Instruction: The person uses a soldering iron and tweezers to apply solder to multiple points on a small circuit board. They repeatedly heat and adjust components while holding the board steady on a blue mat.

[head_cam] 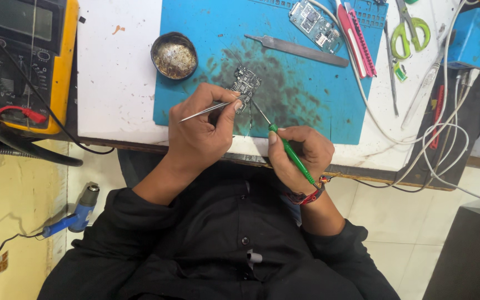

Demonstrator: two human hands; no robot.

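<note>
A small dark circuit board (245, 83) lies on a blue work mat (306, 94) stained black around it. My left hand (198, 133) is shut on thin metal tweezers (209, 109), and their tips touch the board's near edge. My right hand (301, 155) grips a slim green-handled tool (293, 155). Its fine metal tip reaches up to the board's lower right side. Both hands rest at the front edge of the white table (115, 83).
A round tin of brownish paste (174, 54) sits left of the board. Spare tweezers (295, 49), a second circuit board (316, 25), pink tools (356, 39), green scissors (409, 30) and white cables (440, 133) lie to the right. A yellow multimeter (23, 61) stands at left. A blue heat gun (76, 214) lies on the floor.
</note>
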